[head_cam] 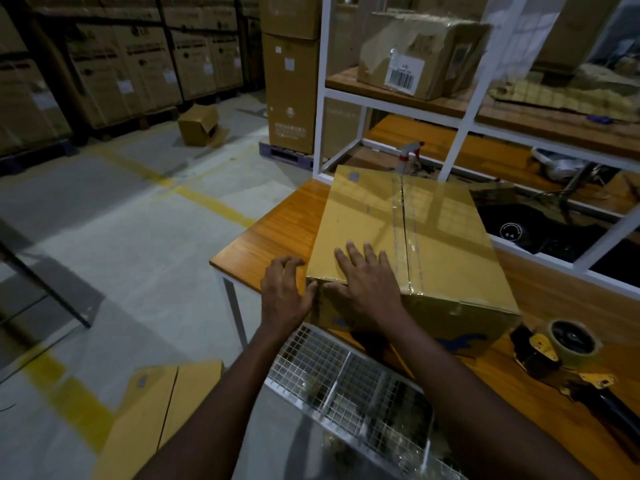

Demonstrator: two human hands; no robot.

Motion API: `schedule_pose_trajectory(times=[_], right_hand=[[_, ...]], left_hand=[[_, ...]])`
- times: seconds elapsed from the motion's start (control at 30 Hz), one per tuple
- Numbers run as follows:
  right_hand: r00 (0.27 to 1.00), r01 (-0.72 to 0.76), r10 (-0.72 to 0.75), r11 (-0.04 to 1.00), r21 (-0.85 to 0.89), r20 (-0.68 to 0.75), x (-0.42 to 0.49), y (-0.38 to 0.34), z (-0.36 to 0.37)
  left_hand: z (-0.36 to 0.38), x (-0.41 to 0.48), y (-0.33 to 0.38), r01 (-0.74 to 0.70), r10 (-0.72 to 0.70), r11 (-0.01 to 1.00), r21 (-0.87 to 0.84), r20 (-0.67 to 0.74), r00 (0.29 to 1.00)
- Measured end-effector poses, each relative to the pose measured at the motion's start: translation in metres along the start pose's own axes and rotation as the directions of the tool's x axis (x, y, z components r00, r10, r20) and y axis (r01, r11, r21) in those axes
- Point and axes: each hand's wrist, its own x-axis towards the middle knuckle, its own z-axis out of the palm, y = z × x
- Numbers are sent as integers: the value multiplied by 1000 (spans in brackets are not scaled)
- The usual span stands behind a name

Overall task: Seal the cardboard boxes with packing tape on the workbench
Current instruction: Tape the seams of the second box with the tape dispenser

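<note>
Box [408, 237] at workbench [277, 230] corner, left hand [282, 296], right hand [367, 282] loose-fingered on near edge

Glossy-taped cardboard box [398, 230]; polished wood workbench [277, 223] — wire-mesh metal basket [346, 386].

My right hand [367, 282] lies flat on top of the box [433, 237] by its near left corner, fingers straight and spread, thumb at the near edge. My left hand [284, 292] sits just beside that corner, fingers bent, thumb touching it. My right forearm [467, 393] and left forearm [225, 393] are bare and reach forward.
</note>
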Motion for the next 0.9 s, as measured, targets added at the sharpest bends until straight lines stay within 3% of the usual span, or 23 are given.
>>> schedule_pose_trajectory(times=[0.1, 0.17, 0.3, 0.47, 0.9], right_hand=[[1000, 9, -9, 1000, 8, -13, -1, 0, 2], [1000, 18, -18, 999, 27, -16, -2, 0, 2], [997, 49, -49, 999, -2, -59, -7, 12, 1], [996, -40, 34, 996, -79, -86, -20, 45, 9], [972, -224, 218, 973, -53, -92, -46, 84, 16]], left_hand=[[-5, 21, -11, -331, 299, 934, 135, 210, 931], [-4, 26, -18, -442, 382, 881, 168, 297, 875], [-1, 26, -26, -400, 347, 890, 219, 245, 905], [1, 27, -26, -365, 325, 902, 231, 192, 926], [4, 23, -22, -312, 281, 918, 244, 151, 948]])
